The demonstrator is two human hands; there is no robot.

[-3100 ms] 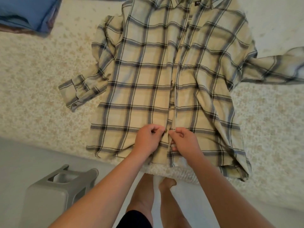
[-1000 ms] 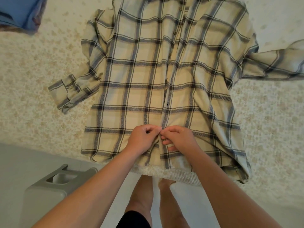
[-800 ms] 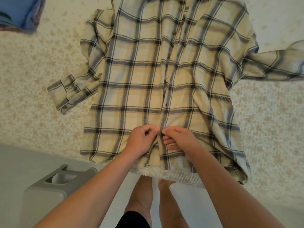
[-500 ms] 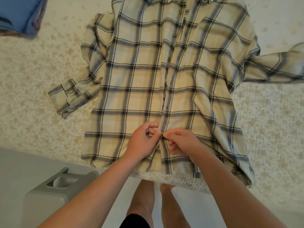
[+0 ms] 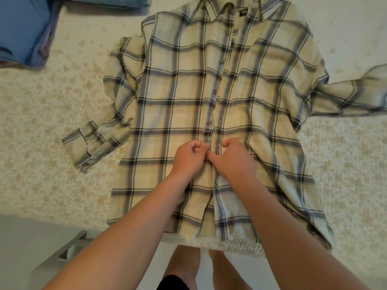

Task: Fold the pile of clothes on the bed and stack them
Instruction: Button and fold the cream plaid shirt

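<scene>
Head view: we see a plaid shirt (image 5: 188, 114) laid flat, front up, on the bed (image 5: 41, 164), collar at the far end and hem hanging just over the near edge of the mattress. Our left hand (image 5: 187, 160) and right hand (image 5: 233, 162) meet at the button placket, low on the shirt, fingers curled and pinching the two front edges together; the fingertips touch each other there. Whether a button sits between them we cannot tell. One sleeve is bent back with its cuff (image 5: 88, 147) lying on the cover, apart from the body; the other sleeve (image 5: 351, 99) runs straight out to the frame's right border. Bare bedcover lies open on both sides of the shirt, wider on the left. Folded blue clothes (image 5: 23, 30) sit at the far left corner, well apart from the shirt. Below the bed edge, a grey stool (image 5: 62, 256) stands on the floor beside our legs (image 5: 184, 262).
</scene>
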